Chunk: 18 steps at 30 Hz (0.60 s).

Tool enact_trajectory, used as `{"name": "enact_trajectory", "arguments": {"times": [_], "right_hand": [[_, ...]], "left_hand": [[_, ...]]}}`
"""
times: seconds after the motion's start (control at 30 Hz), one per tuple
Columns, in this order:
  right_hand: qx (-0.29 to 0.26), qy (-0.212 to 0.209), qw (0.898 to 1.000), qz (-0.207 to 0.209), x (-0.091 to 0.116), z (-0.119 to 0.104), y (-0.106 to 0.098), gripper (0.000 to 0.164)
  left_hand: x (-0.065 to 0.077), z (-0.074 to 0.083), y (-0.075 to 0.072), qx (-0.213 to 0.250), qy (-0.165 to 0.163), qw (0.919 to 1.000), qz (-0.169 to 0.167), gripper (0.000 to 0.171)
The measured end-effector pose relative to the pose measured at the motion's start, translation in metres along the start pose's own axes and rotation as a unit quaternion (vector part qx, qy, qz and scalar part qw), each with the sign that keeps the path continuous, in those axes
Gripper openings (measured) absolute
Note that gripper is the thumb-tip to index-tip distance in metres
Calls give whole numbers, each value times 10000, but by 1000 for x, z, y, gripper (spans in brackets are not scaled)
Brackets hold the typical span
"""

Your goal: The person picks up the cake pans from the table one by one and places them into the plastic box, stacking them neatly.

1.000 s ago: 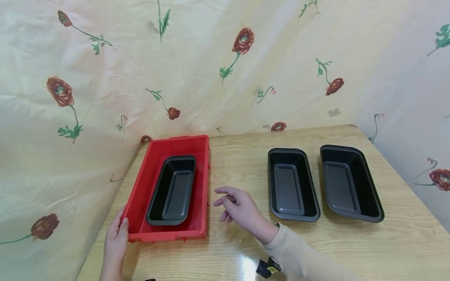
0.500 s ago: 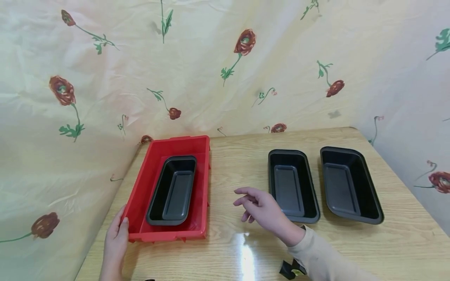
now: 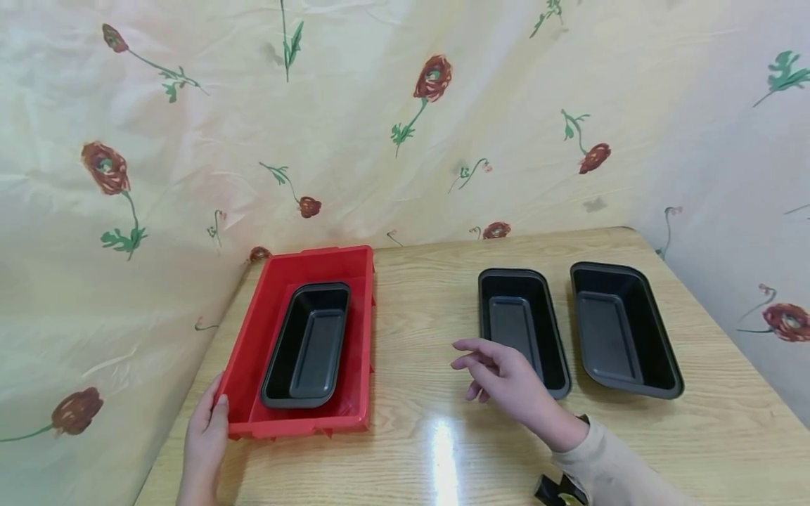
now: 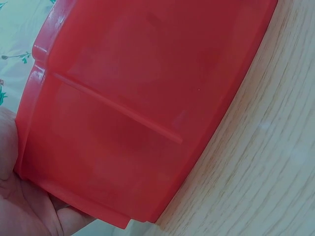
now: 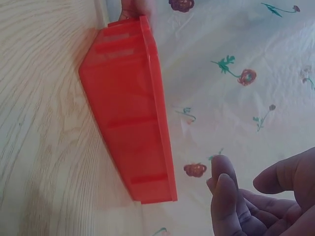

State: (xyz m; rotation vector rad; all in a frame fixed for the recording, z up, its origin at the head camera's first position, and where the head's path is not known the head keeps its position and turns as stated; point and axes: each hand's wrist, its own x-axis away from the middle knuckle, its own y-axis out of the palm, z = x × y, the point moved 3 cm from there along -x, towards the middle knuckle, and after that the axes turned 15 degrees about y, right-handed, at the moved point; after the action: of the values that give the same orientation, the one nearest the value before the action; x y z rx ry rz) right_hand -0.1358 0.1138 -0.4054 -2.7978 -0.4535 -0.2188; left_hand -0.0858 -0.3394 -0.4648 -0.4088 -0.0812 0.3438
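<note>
A red plastic tray stands at the left of the table, with a dark loaf pan lying inside it. My left hand holds the tray's near left corner, thumb over the rim; the left wrist view shows the palm against that corner. Over the near left edge of a second loaf pan hovers my right hand, partly covering it. Its fingers are loosely bent and hold nothing. In the right wrist view the same hand appears apart from the red tray.
A third loaf pan sits to the right of the second, slightly turned. The wooden table meets a flower-patterned cloth at its back and sides. A black strap piece hangs below the right sleeve.
My right hand has moved away from the tray to the right, towards the second loaf pan. The left hand stays on the tray corner; the pans have not moved.
</note>
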Motion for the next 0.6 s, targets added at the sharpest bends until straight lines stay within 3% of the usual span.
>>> {"name": "enact_trajectory", "arguments": {"times": [0.6], "right_hand": [[-74,87,9987,488,17,10,-31,34]], "left_hand": [[2,3,1,22,8,10000,-15,57]]}}
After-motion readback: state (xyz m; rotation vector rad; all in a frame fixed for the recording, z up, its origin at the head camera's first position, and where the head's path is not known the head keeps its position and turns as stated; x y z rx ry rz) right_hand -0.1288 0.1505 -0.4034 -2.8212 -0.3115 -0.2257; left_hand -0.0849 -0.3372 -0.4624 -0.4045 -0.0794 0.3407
